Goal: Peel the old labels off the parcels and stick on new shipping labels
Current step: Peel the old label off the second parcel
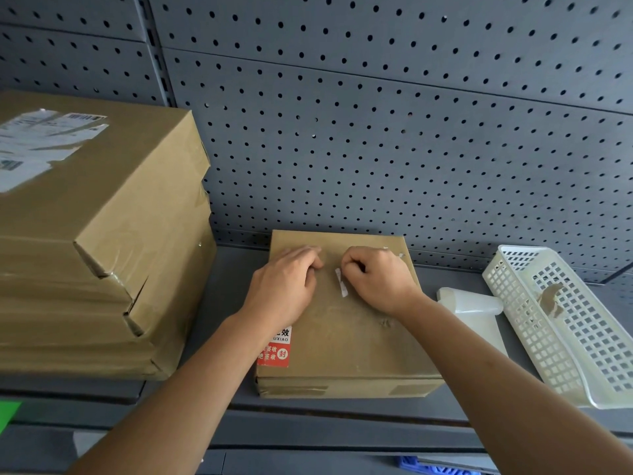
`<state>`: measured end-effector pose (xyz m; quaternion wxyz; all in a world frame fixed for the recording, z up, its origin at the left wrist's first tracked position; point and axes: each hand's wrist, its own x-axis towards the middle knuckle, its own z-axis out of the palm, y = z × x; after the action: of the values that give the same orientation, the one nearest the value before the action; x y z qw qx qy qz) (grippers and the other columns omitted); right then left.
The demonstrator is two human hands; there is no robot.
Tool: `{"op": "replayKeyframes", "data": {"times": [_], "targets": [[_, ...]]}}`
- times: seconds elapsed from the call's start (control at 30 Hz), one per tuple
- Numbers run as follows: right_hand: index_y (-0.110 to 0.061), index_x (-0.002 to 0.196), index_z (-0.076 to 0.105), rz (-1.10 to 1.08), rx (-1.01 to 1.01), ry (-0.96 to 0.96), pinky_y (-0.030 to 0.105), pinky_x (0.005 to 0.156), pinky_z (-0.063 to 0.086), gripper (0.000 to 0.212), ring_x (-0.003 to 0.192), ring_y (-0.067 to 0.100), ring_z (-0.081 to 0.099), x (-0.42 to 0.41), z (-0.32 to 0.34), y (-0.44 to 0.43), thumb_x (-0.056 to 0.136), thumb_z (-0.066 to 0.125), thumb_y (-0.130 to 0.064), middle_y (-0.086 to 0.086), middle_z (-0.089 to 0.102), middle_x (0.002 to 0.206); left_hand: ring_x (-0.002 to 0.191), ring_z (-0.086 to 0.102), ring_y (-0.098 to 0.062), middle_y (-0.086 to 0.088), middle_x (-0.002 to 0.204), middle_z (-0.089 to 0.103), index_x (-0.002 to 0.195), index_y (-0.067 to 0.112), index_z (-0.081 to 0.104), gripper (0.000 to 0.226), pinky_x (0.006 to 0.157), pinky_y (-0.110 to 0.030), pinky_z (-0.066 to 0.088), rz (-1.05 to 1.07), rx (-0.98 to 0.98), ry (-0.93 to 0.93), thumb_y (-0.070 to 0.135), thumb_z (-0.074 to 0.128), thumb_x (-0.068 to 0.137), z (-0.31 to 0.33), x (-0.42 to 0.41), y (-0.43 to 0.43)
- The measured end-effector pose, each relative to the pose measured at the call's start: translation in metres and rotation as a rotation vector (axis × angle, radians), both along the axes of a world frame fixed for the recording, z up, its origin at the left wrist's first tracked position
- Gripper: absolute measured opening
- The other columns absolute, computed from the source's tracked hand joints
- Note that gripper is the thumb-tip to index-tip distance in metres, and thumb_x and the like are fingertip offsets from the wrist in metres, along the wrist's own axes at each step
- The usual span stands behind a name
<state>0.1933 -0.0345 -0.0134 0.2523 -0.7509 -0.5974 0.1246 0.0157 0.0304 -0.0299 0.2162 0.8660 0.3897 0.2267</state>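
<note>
A flat brown parcel lies on the grey shelf in front of me. My left hand presses palm down on its top, fingers curled at the far edge. My right hand pinches a thin white strip of old label that stands partly lifted off the parcel's top. A few white label scraps cling near the parcel's far right corner. A red and white seal sticker sits on the near left of the top.
A stack of large brown boxes stands at the left, the top one with a torn white shipping label. A white plastic basket with a brown scrap lies at the right, a roll of label backing beside it. Pegboard wall behind.
</note>
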Motion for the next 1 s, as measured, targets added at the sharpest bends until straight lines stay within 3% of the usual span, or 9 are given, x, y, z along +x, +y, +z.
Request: {"op": "replayKeyframes", "data": {"times": [0.07, 0.2, 0.43, 0.6, 0.63, 0.7, 0.8, 0.9, 1.0], "targets": [[-0.024, 0.078, 0.065, -0.013, 0.01, 0.046, 0.03, 0.059, 0.045, 0.021, 0.064, 0.009, 0.056, 0.003, 0.001, 0.0, 0.09, 0.05, -0.016, -0.01, 0.064, 0.069, 0.125, 0.051, -0.004, 0.022, 0.138, 0.055, 0.11, 0.026, 0.062, 0.019, 0.091, -0.036, 0.051, 0.003, -0.002, 0.001, 0.017, 0.051, 0.098, 0.001, 0.0, 0.0], [-0.029, 0.097, 0.073, 0.08, 0.037, 0.026, 0.016, 0.063, 0.044, 0.02, 0.072, 0.004, 0.058, 0.008, 0.002, -0.002, 0.093, 0.057, -0.017, -0.016, 0.067, 0.088, 0.124, 0.053, -0.004, 0.022, 0.138, 0.055, 0.109, 0.026, 0.062, 0.018, 0.09, -0.035, 0.05, 0.011, 0.001, 0.004, 0.017, 0.051, 0.098, 0.001, 0.0, -0.001], [-0.02, 0.089, 0.073, 0.309, 0.044, -0.406, 0.031, 0.057, 0.046, 0.013, 0.069, 0.019, 0.057, 0.009, 0.012, 0.01, 0.088, 0.061, -0.016, -0.006, 0.061, 0.082, 0.12, 0.054, -0.002, 0.024, 0.137, 0.055, 0.11, 0.027, 0.062, 0.018, 0.089, -0.031, 0.047, 0.018, 0.015, 0.021, 0.019, 0.051, 0.099, 0.001, 0.0, 0.0], [-0.019, 0.077, 0.068, 0.402, 0.099, -0.531, 0.016, 0.045, 0.015, 0.01, 0.05, 0.018, 0.045, 0.005, 0.025, 0.013, 0.076, 0.072, -0.01, -0.003, 0.058, 0.068, 0.121, 0.055, -0.003, 0.021, 0.136, 0.057, 0.109, 0.027, 0.062, 0.017, 0.092, -0.034, 0.052, 0.007, 0.021, 0.016, 0.02, 0.051, 0.099, -0.003, 0.0, 0.001], [-0.018, 0.076, 0.067, 0.41, 0.128, -0.523, 0.017, 0.045, 0.019, 0.011, 0.049, 0.017, 0.042, 0.005, 0.022, 0.013, 0.075, 0.071, -0.009, -0.003, 0.058, 0.068, 0.121, 0.054, -0.003, 0.02, 0.135, 0.057, 0.109, 0.027, 0.062, 0.017, 0.092, -0.035, 0.052, 0.006, 0.019, 0.013, 0.02, 0.051, 0.099, -0.003, 0.0, 0.002], [-0.016, 0.084, 0.067, 0.395, 0.097, -0.51, 0.027, 0.047, 0.034, 0.004, 0.057, 0.02, 0.052, 0.006, 0.017, 0.014, 0.083, 0.065, -0.012, -0.001, 0.061, 0.079, 0.122, 0.054, -0.004, 0.02, 0.134, 0.058, 0.11, 0.027, 0.062, 0.017, 0.092, -0.035, 0.052, 0.007, 0.018, 0.01, 0.02, 0.052, 0.098, -0.003, 0.0, 0.001], [-0.015, 0.094, 0.065, 0.32, 0.006, -0.455, 0.037, 0.062, 0.051, 0.011, 0.077, 0.022, 0.061, 0.01, 0.013, 0.01, 0.091, 0.055, -0.02, -0.003, 0.061, 0.091, 0.124, 0.053, -0.004, 0.02, 0.136, 0.057, 0.111, 0.026, 0.063, 0.018, 0.094, -0.037, 0.052, 0.006, 0.022, -0.004, 0.018, 0.053, 0.098, -0.003, 0.0, 0.001], [-0.016, 0.091, 0.065, 0.282, 0.052, -0.26, 0.043, 0.068, 0.054, 0.005, 0.074, 0.016, 0.06, 0.018, 0.013, 0.005, 0.09, 0.059, -0.015, -0.01, 0.058, 0.086, 0.122, 0.055, -0.004, 0.019, 0.133, 0.059, 0.114, 0.024, 0.064, 0.02, 0.092, -0.038, 0.053, -0.002, 0.027, -0.021, 0.017, 0.054, 0.098, -0.003, 0.0, 0.001], [-0.019, 0.1, 0.067, 0.29, 0.051, -0.191, 0.04, 0.071, 0.054, 0.011, 0.073, 0.011, 0.057, 0.023, 0.015, 0.001, 0.091, 0.063, -0.016, -0.012, 0.054, 0.087, 0.12, 0.056, -0.005, 0.019, 0.131, 0.06, 0.114, 0.023, 0.064, 0.02, 0.091, -0.039, 0.053, -0.004, 0.028, -0.029, 0.016, 0.054, 0.097, -0.002, 0.0, 0.0]]}}
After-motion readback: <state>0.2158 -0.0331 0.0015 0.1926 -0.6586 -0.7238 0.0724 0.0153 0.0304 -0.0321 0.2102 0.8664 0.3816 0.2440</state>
